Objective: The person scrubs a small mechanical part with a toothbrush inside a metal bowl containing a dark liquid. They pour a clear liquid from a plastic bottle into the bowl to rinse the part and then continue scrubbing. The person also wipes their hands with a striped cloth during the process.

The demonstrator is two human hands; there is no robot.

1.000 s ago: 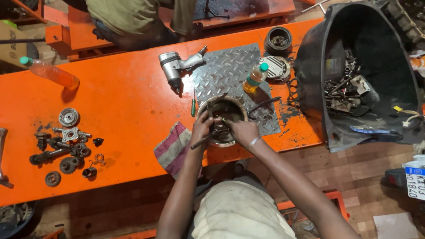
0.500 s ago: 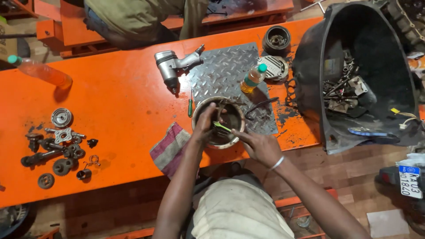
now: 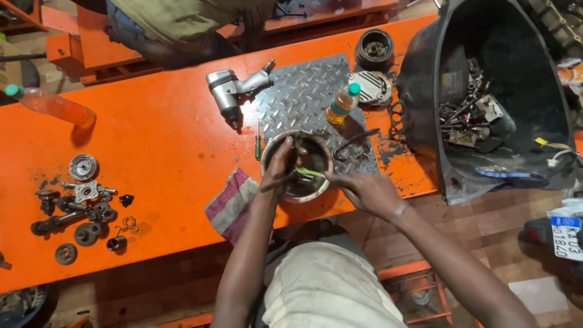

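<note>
My left hand [image 3: 280, 163] reached into the round metal bowl [image 3: 272, 149] that stood at the near edge of the orange bench [image 3: 158, 140], half on the steel checker plate [image 3: 306, 97], and it was clenched around a dark, slim tool [image 3: 274, 182] whose end stuck out past the bowl's rim toward me. My right hand [image 3: 364, 189] lay at the bowl's right side, its fingers pinched on a thin yellow-green handled tool [image 3: 311, 172] that pointed into the bowl; what lay at the bottom I could not make out. A striped rag [image 3: 231, 200] sat just left of the bowl, hanging over the bench edge, and a small green screwdriver [image 3: 257, 146] lay near its far-left rim. Beyond it were a pneumatic impact wrench [image 3: 234, 90] and a small bottle of yellow oil [image 3: 340, 104]. Well off to my left lay a cluster of gears and small parts [image 3: 82, 209]; to my right stood a big black tub [image 3: 486, 97] full of hardware.
</note>
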